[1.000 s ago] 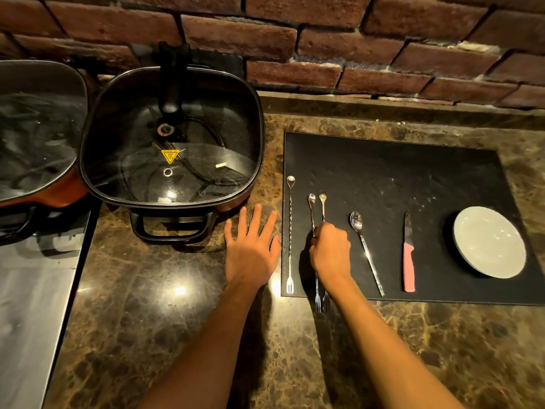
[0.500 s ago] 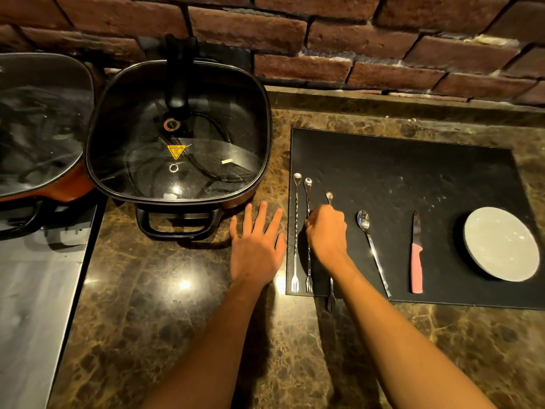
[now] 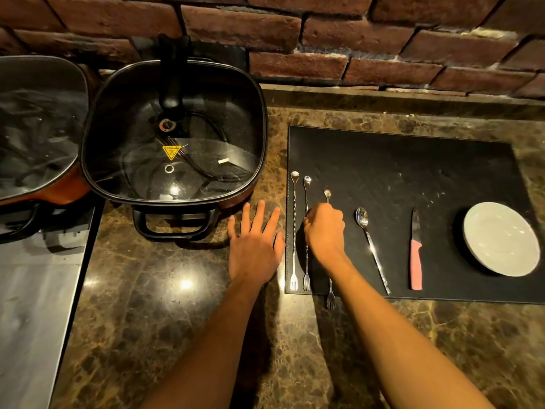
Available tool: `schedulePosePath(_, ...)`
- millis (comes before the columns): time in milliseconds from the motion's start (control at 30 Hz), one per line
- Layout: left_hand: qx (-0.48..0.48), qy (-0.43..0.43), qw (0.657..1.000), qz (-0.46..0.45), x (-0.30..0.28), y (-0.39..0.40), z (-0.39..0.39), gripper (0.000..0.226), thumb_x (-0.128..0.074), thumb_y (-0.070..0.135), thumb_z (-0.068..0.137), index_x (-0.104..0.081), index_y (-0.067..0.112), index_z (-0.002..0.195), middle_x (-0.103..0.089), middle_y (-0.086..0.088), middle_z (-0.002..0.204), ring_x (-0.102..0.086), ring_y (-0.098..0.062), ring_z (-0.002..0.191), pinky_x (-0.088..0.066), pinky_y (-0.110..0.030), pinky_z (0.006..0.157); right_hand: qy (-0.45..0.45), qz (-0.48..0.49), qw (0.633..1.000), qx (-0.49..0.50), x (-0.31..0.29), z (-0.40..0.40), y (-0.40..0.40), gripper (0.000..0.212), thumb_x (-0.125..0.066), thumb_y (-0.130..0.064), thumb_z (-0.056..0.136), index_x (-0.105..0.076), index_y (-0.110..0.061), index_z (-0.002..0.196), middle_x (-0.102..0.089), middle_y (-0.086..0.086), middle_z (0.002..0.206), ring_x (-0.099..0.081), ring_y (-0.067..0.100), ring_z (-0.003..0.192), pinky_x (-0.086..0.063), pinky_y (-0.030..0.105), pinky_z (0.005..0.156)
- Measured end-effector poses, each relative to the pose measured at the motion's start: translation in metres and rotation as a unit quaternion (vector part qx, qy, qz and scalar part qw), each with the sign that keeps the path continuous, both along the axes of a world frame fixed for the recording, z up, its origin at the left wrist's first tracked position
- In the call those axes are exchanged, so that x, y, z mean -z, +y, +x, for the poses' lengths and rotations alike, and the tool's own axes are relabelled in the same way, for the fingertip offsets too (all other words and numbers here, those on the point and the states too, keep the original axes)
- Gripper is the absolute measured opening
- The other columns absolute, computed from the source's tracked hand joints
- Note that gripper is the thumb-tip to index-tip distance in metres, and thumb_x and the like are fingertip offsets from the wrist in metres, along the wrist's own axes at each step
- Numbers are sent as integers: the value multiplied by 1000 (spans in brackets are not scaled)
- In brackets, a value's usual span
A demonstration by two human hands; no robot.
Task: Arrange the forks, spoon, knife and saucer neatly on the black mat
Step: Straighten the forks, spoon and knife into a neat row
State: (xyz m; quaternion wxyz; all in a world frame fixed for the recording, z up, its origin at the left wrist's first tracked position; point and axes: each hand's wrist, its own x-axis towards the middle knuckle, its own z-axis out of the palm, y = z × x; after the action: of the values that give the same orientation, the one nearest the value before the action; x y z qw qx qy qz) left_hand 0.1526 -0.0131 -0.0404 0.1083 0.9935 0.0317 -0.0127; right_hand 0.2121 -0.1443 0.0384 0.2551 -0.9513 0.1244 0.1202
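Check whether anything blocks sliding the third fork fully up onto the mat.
Nothing visible does. The third fork under the right hand overhangs the mat edge; bare mat lies ahead between the second fork and spoon.

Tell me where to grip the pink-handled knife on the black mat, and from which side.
Grip the pink-handled knife by its pink handle, the half nearest the person, coming from above. It lies flat with the blade pointing toward the brick wall, and bare black mat on both sides leaves room for fingers.
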Motion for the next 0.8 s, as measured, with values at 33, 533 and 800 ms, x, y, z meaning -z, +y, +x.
schedulePosePath(33, -1, -1, 1000, 0, 0, 0, 0, 59, -29, 51, 99, -32, 35, 156, -35, -4, 165, -30, -33, 153, -26, -63, 120, 0, 0, 1000, 1, 1, 0, 0, 16, -53, -10, 90, -63, 1, 96, -62, 26, 102, -62, 48, 92, -55, 52, 77)
schedulePosePath(533, -4, -8, 1000, -3, 3, -1, 1, 58, -32, 48, 98, -35, 35, 155, -37, -5, 165, -32, -33, 152, -27, -64, 118, 2, -32, 999, 3, 6, -39, -46, 17, -62, -20, 89, -63, -3, 93, -69, 20, 93, -65, 41, 91, -50, 40, 71)
schedulePosePath(800, -7, -8, 1000, -1, 5, 0, 1, 60, -32, 48, 97, -32, 35, 155, -36, -4, 165, -32, -33, 152, -28, -65, 118, -19, -39, 999, -4, 6, -37, -41, 15, -49, -1, 85, -63, 0, 89, -66, 24, 91, -62, 46, 86, -45, 42, 64)
